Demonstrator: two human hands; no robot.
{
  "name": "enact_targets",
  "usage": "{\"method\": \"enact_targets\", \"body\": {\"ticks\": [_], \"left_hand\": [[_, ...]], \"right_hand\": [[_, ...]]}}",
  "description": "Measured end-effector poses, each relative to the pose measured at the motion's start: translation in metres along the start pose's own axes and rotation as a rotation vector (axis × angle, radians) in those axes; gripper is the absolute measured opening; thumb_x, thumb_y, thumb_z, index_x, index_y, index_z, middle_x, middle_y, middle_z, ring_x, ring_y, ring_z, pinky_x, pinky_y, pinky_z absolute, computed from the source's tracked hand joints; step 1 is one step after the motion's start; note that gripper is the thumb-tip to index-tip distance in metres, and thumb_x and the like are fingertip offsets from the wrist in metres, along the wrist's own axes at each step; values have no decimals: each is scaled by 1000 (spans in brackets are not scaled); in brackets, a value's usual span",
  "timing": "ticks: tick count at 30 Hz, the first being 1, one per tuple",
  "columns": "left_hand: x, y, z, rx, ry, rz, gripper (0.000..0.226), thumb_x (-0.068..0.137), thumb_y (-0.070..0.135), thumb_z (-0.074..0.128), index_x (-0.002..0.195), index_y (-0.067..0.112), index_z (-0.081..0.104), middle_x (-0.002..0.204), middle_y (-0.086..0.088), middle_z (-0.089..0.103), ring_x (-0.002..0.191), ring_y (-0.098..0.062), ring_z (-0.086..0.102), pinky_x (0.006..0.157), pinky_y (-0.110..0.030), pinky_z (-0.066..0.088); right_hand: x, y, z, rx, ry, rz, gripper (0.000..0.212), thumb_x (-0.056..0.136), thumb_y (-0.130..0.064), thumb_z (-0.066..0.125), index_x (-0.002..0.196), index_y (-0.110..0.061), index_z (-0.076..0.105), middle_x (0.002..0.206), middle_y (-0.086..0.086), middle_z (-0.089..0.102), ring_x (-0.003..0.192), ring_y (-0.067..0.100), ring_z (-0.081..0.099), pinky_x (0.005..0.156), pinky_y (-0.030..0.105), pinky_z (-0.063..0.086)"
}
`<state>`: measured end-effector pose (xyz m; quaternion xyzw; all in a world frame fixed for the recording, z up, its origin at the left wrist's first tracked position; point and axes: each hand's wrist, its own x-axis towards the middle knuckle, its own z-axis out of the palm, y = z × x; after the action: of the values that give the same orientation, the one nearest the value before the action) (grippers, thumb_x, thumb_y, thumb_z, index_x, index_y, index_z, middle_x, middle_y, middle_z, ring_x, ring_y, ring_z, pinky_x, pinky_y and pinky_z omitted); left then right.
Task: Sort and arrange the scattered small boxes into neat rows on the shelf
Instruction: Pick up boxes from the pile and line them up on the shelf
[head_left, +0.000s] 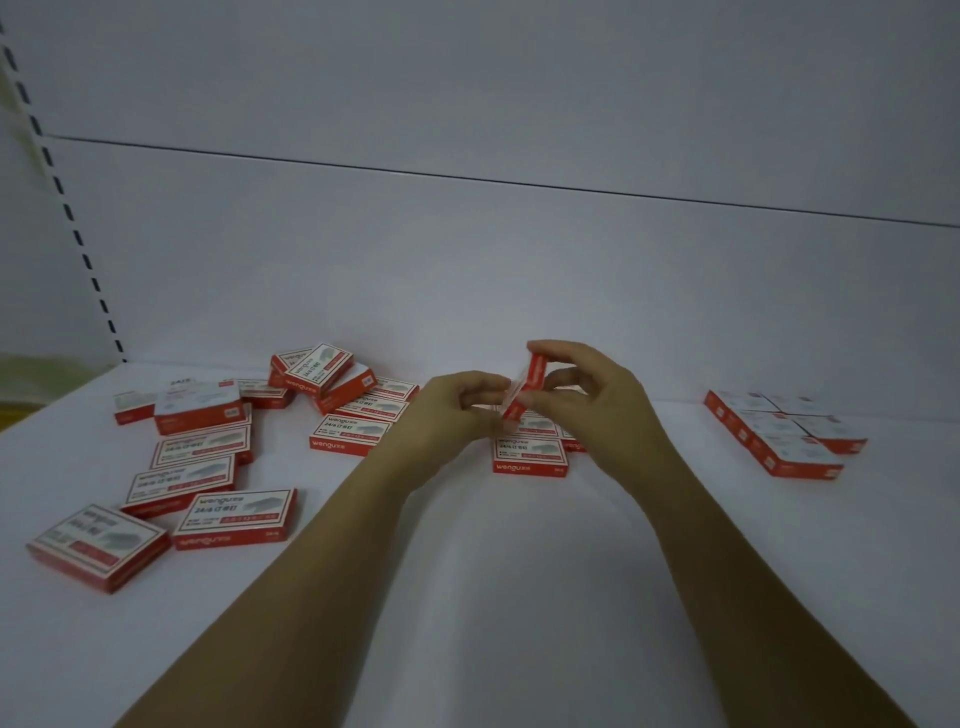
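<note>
Above the middle of the white shelf (519, 597), the right hand (597, 405) pinches a small red box (524, 387) tilted on end, the left hand (447, 410) gripping its lower corner; loose boxes (234, 517) lie scattered left, a neat block (779, 431) sits far right

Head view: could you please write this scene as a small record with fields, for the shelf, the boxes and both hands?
Surface: white shelf
In the hands: held box, red and white, tilted, lifted above the shelf
Right: right hand pinches the held box near its upper end
Left: left hand, fingers curled at the box's lower end, seemingly pinching it
Unsorted: scattered boxes on the left and middle, askew, some in a pile
Sorted: neat group at the right, boxes side by side in rows
</note>
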<state>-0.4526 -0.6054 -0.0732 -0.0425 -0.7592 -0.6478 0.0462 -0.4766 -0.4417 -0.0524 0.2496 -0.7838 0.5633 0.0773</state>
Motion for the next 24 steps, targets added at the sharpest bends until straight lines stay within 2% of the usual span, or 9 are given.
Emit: {"method": "enact_targets", "body": {"ticks": [2,4,6,9,12,14,16,20,24], "left_hand": [[-1,-1,2,50,14,34,36,80,-7,65,112,7,63,102,-4,72,83,-13,71,72,-18,56],[-1,-1,3,104,22,56,33,81,-6,64,107,14,64,97,1,71,80,-9,70,67,-14,54],[0,-2,3,137,27,66,34,81,-4,65,105,20,63,98,2,71,84,-11,70,72,-19,55],[0,-1,3,155,36,68,35,81,-4,65,109,18,63,99,0,70,85,-12,70,77,-23,57],[0,-1,3,131,32,64,36,82,-6,64,109,17,61,92,8,68,70,-1,69,61,-9,52],[1,0,3,118,45,51,36,81,-6,65,112,13,62,94,8,68,67,2,68,57,-6,48],[2,0,2,118,64,41,39,81,-4,67,116,12,61,103,3,69,74,-3,69,60,-8,51],[3,0,0,123,100,29,46,78,-2,70,121,10,59,114,-1,68,89,-17,70,81,-30,57],[0,8,-1,74,177,69,47,77,0,72,119,14,59,107,3,67,87,-12,69,74,-19,56]], "right_hand": [[-4,-1,8,-33,-27,-62,48,75,-14,75,117,-30,58,111,-10,59,88,6,62,78,23,56],[-6,0,13,-94,-46,-137,54,73,-15,77,122,-24,57,113,-8,58,89,7,61,82,23,55],[-7,0,16,-123,-44,-184,54,72,-14,78,122,-21,58,113,-7,58,88,6,61,83,24,55],[-6,0,16,-157,-28,-205,52,73,-15,78,121,-20,58,113,-7,58,88,6,61,84,22,54],[-6,0,14,-145,-21,-214,50,74,-15,77,120,-21,58,113,-7,57,88,7,61,85,25,54],[-5,0,13,-126,-13,-195,49,75,-13,75,119,-23,58,113,-9,57,88,6,61,85,26,55],[-4,0,11,-101,-10,-174,48,76,-11,74,119,-24,58,113,-10,56,90,4,61,86,25,54],[-2,2,7,-78,-1,-138,47,78,-8,72,118,-27,57,113,-10,57,93,1,60,81,15,53],[3,5,-6,-123,14,-32,41,83,-14,67,120,-28,54,113,-13,59,93,1,60,68,5,49]]}}
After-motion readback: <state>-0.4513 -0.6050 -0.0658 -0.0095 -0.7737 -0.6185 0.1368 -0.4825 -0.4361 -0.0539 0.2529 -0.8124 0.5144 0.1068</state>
